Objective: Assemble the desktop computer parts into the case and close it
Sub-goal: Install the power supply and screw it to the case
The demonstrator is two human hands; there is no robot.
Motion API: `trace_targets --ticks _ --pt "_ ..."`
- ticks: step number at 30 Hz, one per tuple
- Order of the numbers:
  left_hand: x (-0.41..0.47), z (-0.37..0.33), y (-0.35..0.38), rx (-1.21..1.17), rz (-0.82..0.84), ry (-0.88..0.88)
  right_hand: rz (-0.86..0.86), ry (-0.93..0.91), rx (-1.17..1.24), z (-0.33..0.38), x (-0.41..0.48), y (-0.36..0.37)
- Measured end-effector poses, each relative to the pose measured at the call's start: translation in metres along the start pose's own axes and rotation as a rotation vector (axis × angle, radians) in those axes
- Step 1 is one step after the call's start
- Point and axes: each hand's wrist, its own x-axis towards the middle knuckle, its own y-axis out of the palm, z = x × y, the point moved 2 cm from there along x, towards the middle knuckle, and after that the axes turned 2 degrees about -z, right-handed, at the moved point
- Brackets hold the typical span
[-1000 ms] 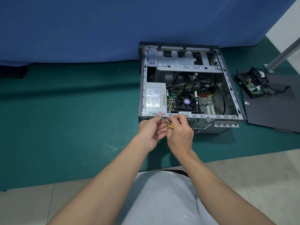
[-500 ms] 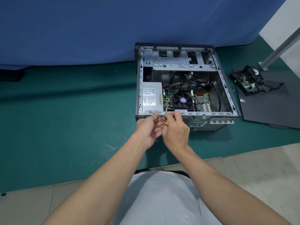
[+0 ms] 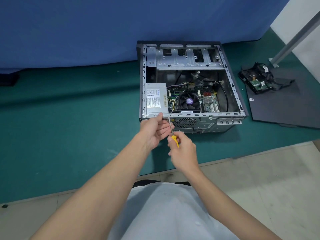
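An open computer case (image 3: 230, 80) lies on its side on the green mat, with a silver power supply (image 3: 156, 98), a black CPU fan (image 3: 188, 101) and a motherboard inside. My right hand (image 3: 183, 151) grips the yellow handle of a screwdriver (image 3: 173, 134), whose shaft points up at the case's rear panel near the power supply. My left hand (image 3: 154, 130) is at the rear panel beside the shaft, thumb on the case's top rim, fingers curled near the shaft tip. Whether they pinch a screw is hidden.
The dark side panel (image 3: 284, 104) lies flat on the mat to the right of the case, with a drive and tangled cables (image 3: 258, 78) on it. A metal pole (image 3: 294, 37) slants at the far right. A blue curtain (image 3: 103, 28) hangs behind. Tiled floor lies under me.
My right hand has drawn back toward me and swung the screwdriver from lying across my hands to pointing at the rear panel. My left hand has moved up to the case rim.
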Motion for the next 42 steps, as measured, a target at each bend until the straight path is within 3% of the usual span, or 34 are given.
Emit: trace_targets --ticks 14,27,29,34,37,39,42 --pt "0.001 0.001 0.002 -0.004 -0.004 0.001 -0.019 0.133 -0.023 -0.008 -0.008 0.006" --pt "0.001 0.002 0.001 -0.018 0.005 0.012 -0.047 0.034 -0.164 -0.004 -0.010 0.010" --pt "0.001 0.004 -0.001 0.003 0.013 0.040 -0.007 0.157 0.065 -0.005 -0.010 0.010" --pt "0.005 0.010 0.000 0.095 0.026 0.091 0.223 0.586 1.118 -0.004 -0.010 0.010" --pt "0.004 0.010 0.004 0.083 0.015 0.085 0.335 0.698 1.330 -0.005 -0.008 0.005" --pt "0.004 0.010 0.005 0.062 -0.010 0.098 0.276 0.702 1.188 -0.007 -0.009 0.004" --pt "0.004 0.010 0.006 0.052 -0.046 0.126 0.085 0.597 0.646 -0.009 -0.013 0.004"
